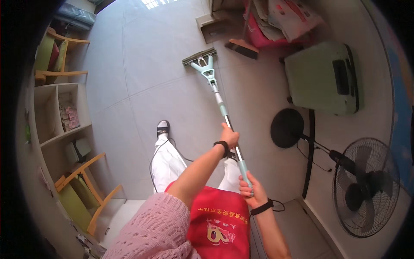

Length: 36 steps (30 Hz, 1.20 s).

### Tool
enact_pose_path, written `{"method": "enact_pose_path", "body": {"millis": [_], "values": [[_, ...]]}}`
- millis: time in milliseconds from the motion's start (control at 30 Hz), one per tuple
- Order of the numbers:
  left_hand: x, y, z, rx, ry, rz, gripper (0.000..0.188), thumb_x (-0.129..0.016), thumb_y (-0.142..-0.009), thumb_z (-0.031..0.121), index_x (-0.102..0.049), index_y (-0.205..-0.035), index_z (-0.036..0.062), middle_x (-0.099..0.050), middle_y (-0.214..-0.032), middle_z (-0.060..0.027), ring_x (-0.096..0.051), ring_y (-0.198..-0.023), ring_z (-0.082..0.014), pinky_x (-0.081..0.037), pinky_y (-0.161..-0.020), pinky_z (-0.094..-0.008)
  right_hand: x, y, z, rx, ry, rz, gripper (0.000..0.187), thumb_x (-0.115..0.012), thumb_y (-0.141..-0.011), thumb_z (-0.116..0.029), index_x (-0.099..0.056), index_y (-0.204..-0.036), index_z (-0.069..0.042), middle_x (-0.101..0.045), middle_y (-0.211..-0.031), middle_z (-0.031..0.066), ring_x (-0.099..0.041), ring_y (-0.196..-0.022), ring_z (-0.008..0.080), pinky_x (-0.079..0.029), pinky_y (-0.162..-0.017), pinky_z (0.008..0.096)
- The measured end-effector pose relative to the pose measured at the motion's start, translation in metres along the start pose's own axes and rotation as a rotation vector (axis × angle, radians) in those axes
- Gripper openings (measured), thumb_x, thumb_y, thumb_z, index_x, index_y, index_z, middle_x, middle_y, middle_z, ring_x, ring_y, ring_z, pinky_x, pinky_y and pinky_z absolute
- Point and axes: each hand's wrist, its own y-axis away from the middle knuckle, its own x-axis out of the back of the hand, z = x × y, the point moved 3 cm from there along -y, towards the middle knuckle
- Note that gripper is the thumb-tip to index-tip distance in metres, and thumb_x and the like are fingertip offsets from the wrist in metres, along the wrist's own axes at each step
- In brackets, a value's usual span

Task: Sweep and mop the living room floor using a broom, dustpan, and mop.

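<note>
A sponge mop point(223, 108) with a silver pole and pale green fittings slants away from me across the floor. Its wide, dark-edged head point(199, 56) rests flat on the grey tiles. My left hand point(230, 135) is wrapped round the middle of the pole, its arm in a pink knit sleeve and a black band at the wrist. Lower down, my right hand point(253, 190) grips the pale green handle end, also with a black band at the wrist. The red apron point(219, 216) I wear hangs below both hands.
A standing fan point(366, 187) and a pale green suitcase point(317, 77) stand at the right. Past the mop head lie a broom head point(242, 48) and a dustpan point(212, 32). Wooden-armed chairs point(88, 190) and a shelf unit point(58, 110) line the left. Dark cables trail around my legs.
</note>
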Motion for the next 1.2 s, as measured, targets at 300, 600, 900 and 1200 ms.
{"method": "enact_pose_path", "body": {"millis": [300, 600, 900, 1200], "values": [[-0.153, 0.083, -0.063, 0.047, -0.377, -0.163, 0.059, -0.048, -0.073, 0.006, -0.012, -0.119, -0.0046, -0.057, -0.078, -0.0257, -0.060, -0.070, -0.0370, -0.049, -0.058, -0.0431, 0.116, 0.105, 0.023, 0.015, -0.306, 0.032, 0.030, -0.045, -0.089, -0.035, -0.046, -0.090, -0.005, -0.034, -0.058, -0.0027, -0.030, -0.042, 0.0037, -0.025, -0.035, 0.0159], [-0.213, 0.244, -0.145, 0.208, -0.307, -0.149, 0.047, -0.050, -0.072, 0.013, -0.020, -0.105, 0.0009, -0.055, -0.076, -0.0295, -0.057, -0.074, -0.0428, -0.045, -0.064, -0.0483, 0.204, 0.240, 0.065, -0.266, 0.016, 0.274, 0.047, -0.044, -0.083, -0.051, -0.046, -0.091, -0.005, -0.035, -0.046, -0.0013, -0.029, -0.032, 0.0067, -0.019, -0.026, 0.0181], [-0.117, 0.103, -0.071, -0.016, -0.119, 0.103, 0.042, -0.049, -0.070, 0.010, -0.022, -0.101, -0.0010, -0.054, -0.073, -0.0292, -0.055, -0.069, -0.0445, -0.044, -0.062, -0.0482, 0.124, 0.105, -0.007, -0.295, 0.069, -0.040, 0.032, -0.038, -0.090, -0.039, -0.045, -0.094, -0.008, -0.034, -0.056, -0.0037, -0.027, -0.040, 0.0030, -0.022, -0.034, 0.0168], [0.022, -0.092, 0.008, -0.131, -0.461, 0.053, 0.036, -0.052, -0.072, 0.014, -0.028, -0.096, -0.0012, -0.048, -0.069, -0.0143, -0.055, -0.061, -0.0289, -0.046, -0.050, -0.0449, -0.009, -0.033, -0.049, -0.169, 0.115, -0.148, 0.031, -0.046, -0.087, -0.039, -0.042, -0.083, -0.009, -0.034, -0.055, -0.0045, -0.028, -0.039, 0.0015, -0.022, -0.032, 0.0151]]}}
